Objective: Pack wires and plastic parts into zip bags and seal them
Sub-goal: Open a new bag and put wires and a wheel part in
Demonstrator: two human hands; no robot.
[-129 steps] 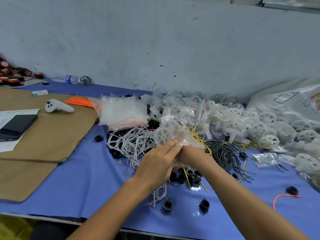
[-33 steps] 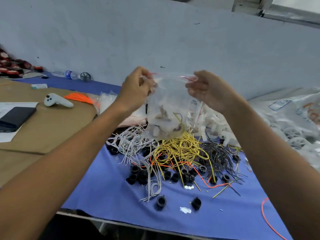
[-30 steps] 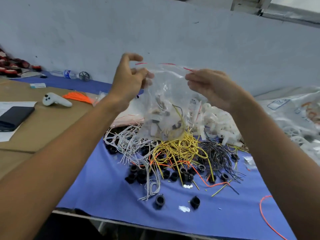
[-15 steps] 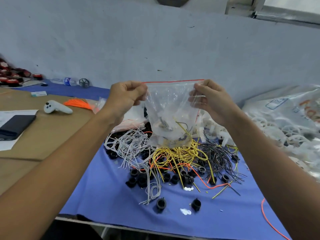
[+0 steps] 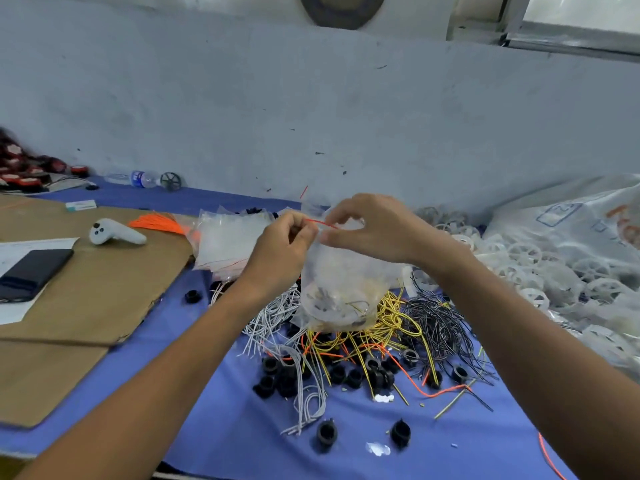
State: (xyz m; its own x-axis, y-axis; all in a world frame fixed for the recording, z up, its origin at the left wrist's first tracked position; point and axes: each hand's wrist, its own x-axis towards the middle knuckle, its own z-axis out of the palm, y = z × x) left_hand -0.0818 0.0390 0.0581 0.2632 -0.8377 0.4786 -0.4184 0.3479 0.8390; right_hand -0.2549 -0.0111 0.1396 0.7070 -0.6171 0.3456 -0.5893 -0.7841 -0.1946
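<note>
Two hands meet at the centre: the left hand [image 5: 280,252] and the right hand [image 5: 374,230] both pinch the red-striped top edge of a clear plastic zip bag [image 5: 343,292], which hangs under them with white parts and wires inside. Its bottom is at the pile of yellow wires [image 5: 394,317]; whether it touches, I cannot tell. Black plastic rings [image 5: 379,375] lie at 6 o'clock on the blue table cloth [image 5: 214,427]. White plastic wheels [image 5: 526,251] are heaped at 3 o'clock, brown cardboard [image 5: 97,289] lies at 9 o'clock, and a pale grey wall [image 5: 311,116] stands at 12 o'clock.
</note>
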